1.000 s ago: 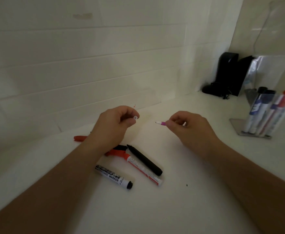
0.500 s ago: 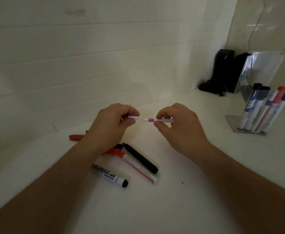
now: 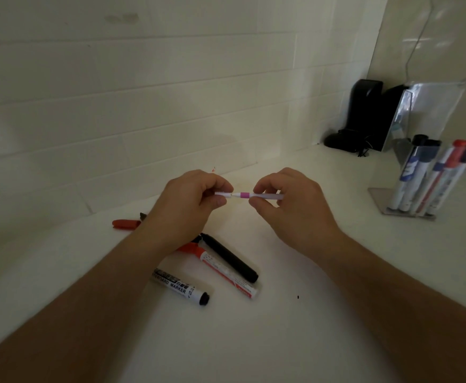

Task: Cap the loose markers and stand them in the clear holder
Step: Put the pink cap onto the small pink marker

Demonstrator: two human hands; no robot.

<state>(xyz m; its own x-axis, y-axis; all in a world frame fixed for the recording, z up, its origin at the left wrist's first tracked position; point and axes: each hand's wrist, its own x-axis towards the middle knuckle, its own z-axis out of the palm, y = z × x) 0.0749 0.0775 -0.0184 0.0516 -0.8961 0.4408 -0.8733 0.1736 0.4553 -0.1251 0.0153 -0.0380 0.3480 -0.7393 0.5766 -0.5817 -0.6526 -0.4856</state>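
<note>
My right hand (image 3: 287,201) pinches a thin pale marker with a pink band (image 3: 265,196), held level above the counter. My left hand (image 3: 190,203) grips its small white cap (image 3: 222,194), whose mouth meets the marker's tip. Under my left wrist lie a black marker (image 3: 230,258), a red-and-white marker (image 3: 226,272) and a white whiteboard marker with a black end (image 3: 182,286). A loose red cap (image 3: 125,223) lies to the left. The clear holder (image 3: 408,211) stands at the right with several capped markers upright in it.
A white tiled wall runs behind the white counter (image 3: 254,341). A black device with a cable (image 3: 361,120) sits in the back right corner beside a clear sheet stand (image 3: 433,106). A tiny dark speck (image 3: 298,297) lies on the counter.
My two hands have come together. The cap and the marker tip, apart a second ago, now touch end to end. The marker has turned level.
</note>
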